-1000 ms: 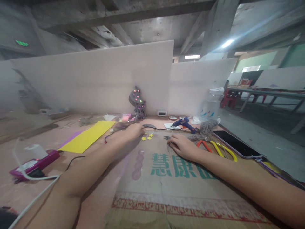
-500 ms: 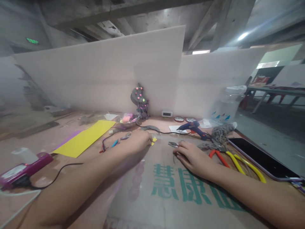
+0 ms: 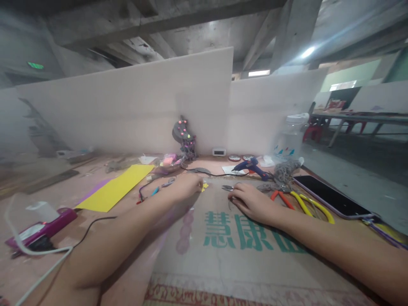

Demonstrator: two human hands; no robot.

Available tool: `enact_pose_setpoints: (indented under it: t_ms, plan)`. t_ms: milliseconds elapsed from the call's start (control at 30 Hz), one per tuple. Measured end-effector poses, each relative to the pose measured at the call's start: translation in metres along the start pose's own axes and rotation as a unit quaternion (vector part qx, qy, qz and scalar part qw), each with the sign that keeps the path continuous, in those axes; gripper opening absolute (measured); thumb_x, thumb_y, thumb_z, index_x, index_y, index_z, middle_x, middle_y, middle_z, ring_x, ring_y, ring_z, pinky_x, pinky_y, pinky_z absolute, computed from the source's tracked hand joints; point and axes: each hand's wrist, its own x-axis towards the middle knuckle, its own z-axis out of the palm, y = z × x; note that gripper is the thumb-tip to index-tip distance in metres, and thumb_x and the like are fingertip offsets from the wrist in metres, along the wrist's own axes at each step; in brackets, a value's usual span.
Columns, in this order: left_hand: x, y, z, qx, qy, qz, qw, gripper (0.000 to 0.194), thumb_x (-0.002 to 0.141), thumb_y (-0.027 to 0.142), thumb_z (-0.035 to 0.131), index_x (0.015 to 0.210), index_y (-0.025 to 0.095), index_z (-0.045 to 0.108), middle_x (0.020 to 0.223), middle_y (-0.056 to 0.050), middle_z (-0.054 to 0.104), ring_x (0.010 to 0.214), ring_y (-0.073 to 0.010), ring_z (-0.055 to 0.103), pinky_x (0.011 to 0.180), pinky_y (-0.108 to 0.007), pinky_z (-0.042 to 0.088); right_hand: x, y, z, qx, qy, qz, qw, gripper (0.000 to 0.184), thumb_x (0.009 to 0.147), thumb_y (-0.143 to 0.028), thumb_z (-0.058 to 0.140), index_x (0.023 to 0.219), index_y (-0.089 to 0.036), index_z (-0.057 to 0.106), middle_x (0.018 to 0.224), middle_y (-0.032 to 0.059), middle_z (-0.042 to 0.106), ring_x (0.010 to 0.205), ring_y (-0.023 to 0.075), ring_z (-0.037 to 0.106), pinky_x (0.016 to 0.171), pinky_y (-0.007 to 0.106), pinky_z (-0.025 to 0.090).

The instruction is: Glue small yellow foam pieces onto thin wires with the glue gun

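Note:
My left hand (image 3: 191, 185) is closed, its fingertips pinching a small yellow flower-shaped piece (image 3: 205, 186) just above the brown board (image 3: 204, 259) with green lettering. The thumb is partly hidden from view. To the right, my right hand (image 3: 248, 199) is wrapped round a small metal tool (image 3: 227, 188) with two tapered jaws, which point left at the yellow piece. A short gap separates the jaws from the flower. The tool's handles are hidden in my palm, so its exact kind cannot be made out.
Right of my right hand lie red-handled (image 3: 281, 199) and yellow-handled tools (image 3: 314, 206) and a phone (image 3: 331, 197). A blue glue gun (image 3: 250, 166) and grey yarn (image 3: 285, 172) lie behind. Yellow sheet (image 3: 116, 189) and purple power strip (image 3: 47, 227) are left. A grey beaded ornament (image 3: 185, 136) stands behind.
The view has shifted, showing more of the board's near edge. Both hands keep their grips, and the yellow piece and metal tool stay apart at nearly the same places.

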Motion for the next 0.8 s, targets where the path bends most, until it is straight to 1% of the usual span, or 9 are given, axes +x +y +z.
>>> enact_pose_setpoints:
  t_ms: [133,200,267,367,500,600,800]
  plan:
    - [0.001,-0.011,-0.005,0.006,-0.011,-0.002,1.000,0.022,0.079,0.023,0.057,0.091,0.024,0.075,0.089,-0.003,0.075,0.079,-0.0194,0.066,0.070,-0.025,0.044,0.000,0.002,0.001,0.000,-0.003,0.005,1.000,0.022,0.095,-0.020,0.043,0.102,-0.017,0.064,0.097,0.0100,0.060,0.093,0.0225,0.055,0.085,0.038,0.046]
    - [0.002,-0.020,-0.008,0.007,-0.012,-0.012,1.000,0.024,0.079,0.023,0.056,0.094,0.024,0.075,0.092,-0.003,0.076,0.082,-0.0197,0.067,0.071,-0.025,0.044,0.000,0.003,0.002,0.001,-0.003,0.006,1.000,0.023,0.095,-0.020,0.043,0.103,-0.017,0.064,0.098,0.0101,0.059,0.094,0.0225,0.055,0.085,0.038,0.045]
    - [0.003,-0.029,-0.011,0.010,-0.014,-0.022,1.000,0.028,0.078,0.021,0.056,0.098,0.024,0.075,0.099,-0.004,0.075,0.089,-0.0205,0.067,0.073,-0.025,0.044,0.000,0.004,0.003,0.002,-0.002,0.003,1.000,0.023,0.095,-0.021,0.043,0.103,-0.018,0.064,0.098,0.0099,0.059,0.094,0.0224,0.055,0.085,0.038,0.045]
    - [0.003,-0.038,-0.015,0.012,-0.032,-0.027,0.999,0.027,0.078,0.023,0.056,0.096,0.026,0.075,0.100,-0.002,0.076,0.090,-0.0190,0.066,0.073,-0.024,0.043,0.000,0.004,0.002,0.003,0.000,-0.002,1.000,0.022,0.095,-0.022,0.043,0.103,-0.019,0.064,0.097,0.0095,0.059,0.093,0.0221,0.055,0.083,0.037,0.045]
    - [0.001,-0.039,-0.016,0.017,-0.064,-0.027,0.997,0.026,0.072,0.031,0.063,0.094,0.028,0.076,0.094,0.001,0.076,0.082,-0.0179,0.066,0.064,-0.023,0.042,0.001,0.003,0.001,0.005,0.003,-0.003,1.000,0.022,0.094,-0.021,0.044,0.103,-0.019,0.064,0.097,0.0096,0.060,0.093,0.0221,0.055,0.083,0.037,0.046]
    - [0.000,-0.036,-0.013,0.024,-0.072,-0.034,0.997,0.026,0.069,0.032,0.065,0.092,0.027,0.076,0.087,-0.001,0.075,0.076,-0.0187,0.066,0.060,-0.023,0.040,0.001,0.003,0.001,0.004,0.003,-0.004,1.000,0.022,0.094,-0.022,0.044,0.102,-0.018,0.065,0.097,0.0097,0.060,0.092,0.0218,0.056,0.083,0.037,0.046]
    - [0.001,-0.034,-0.008,0.025,-0.066,-0.033,0.997,0.023,0.070,0.030,0.063,0.088,0.024,0.076,0.086,-0.004,0.075,0.077,-0.0208,0.066,0.062,-0.025,0.041,0.000,0.003,0.002,0.003,0.008,-0.012,1.000,0.023,0.095,-0.022,0.043,0.101,-0.017,0.064,0.096,0.0099,0.061,0.092,0.0217,0.055,0.083,0.037,0.046]
